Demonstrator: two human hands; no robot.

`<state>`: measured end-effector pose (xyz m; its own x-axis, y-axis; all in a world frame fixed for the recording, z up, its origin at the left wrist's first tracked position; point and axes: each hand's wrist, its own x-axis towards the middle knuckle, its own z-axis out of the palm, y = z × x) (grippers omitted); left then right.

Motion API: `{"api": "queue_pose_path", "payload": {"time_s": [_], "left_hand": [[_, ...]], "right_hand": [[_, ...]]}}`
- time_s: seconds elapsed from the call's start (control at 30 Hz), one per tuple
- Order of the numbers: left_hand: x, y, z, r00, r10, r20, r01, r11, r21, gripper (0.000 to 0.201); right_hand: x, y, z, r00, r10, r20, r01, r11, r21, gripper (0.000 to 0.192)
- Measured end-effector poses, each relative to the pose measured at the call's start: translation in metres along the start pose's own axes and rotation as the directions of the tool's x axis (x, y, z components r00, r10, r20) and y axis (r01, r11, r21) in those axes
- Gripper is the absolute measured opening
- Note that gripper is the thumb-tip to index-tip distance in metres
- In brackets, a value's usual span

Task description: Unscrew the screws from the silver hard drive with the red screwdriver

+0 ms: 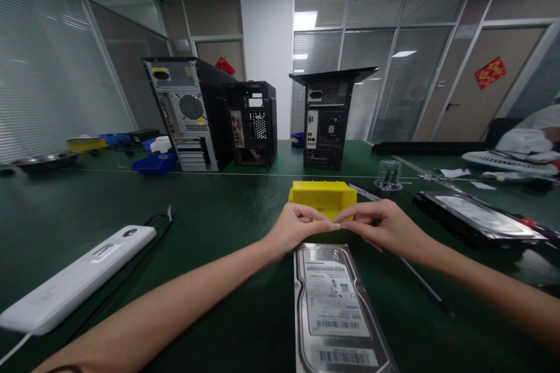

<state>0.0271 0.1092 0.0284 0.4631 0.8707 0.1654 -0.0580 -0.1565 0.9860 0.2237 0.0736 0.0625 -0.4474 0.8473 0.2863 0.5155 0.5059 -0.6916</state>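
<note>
My left hand (pixel 295 224) and my right hand (pixel 380 222) meet fingertip to fingertip in front of a yellow plastic bin (pixel 324 192). Both are closed in a pinch, thumb against forefinger. Whatever lies between the fingertips is too small to make out. Just below them, label side up on the green table, lies a silver hard drive (pixel 336 303). From beneath my right hand a thin screwdriver (pixel 426 285) slants toward the lower right. The bin's lower front is partly covered by my fingers.
Three computer cases (pixel 186 111) stand along the back. A white power strip (pixel 79 280) lies left with its cable. To the right are a clear cup (pixel 388 175) of screws and another hard drive (pixel 481 215). A person's sleeve (pixel 540 122) shows far right.
</note>
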Motion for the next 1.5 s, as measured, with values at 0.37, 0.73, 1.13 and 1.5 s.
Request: {"api": "queue_pose_path", "payload": {"time_s": [0.37, 0.73, 1.13, 1.5], "left_hand": [[0.0, -0.004, 0.0, 1.0, 0.004, 0.017, -0.002, 0.994, -0.114, 0.025], [0.001, 0.013, -0.015, 0.862, 0.089, 0.499, -0.347, 0.822, 0.452, 0.034], [-0.022, 0.016, 0.012, 0.727, 0.103, 0.679, -0.606, 0.562, 0.563, 0.041], [-0.023, 0.013, 0.012, 0.712, 0.132, 0.689, -0.653, 0.485, 0.582, 0.038]], "right_hand": [[0.002, -0.009, 0.007, 0.995, 0.065, -0.082, -0.061, 0.997, 0.047, 0.031], [-0.036, -0.005, -0.005, 0.988, -0.116, 0.104, 0.14, 0.956, -0.258, 0.025], [-0.086, 0.017, 0.014, 0.968, -0.205, 0.143, 0.25, 0.786, -0.566, 0.037], [-0.085, 0.016, 0.017, 0.93, -0.335, 0.153, 0.351, 0.683, -0.641, 0.039]]}}
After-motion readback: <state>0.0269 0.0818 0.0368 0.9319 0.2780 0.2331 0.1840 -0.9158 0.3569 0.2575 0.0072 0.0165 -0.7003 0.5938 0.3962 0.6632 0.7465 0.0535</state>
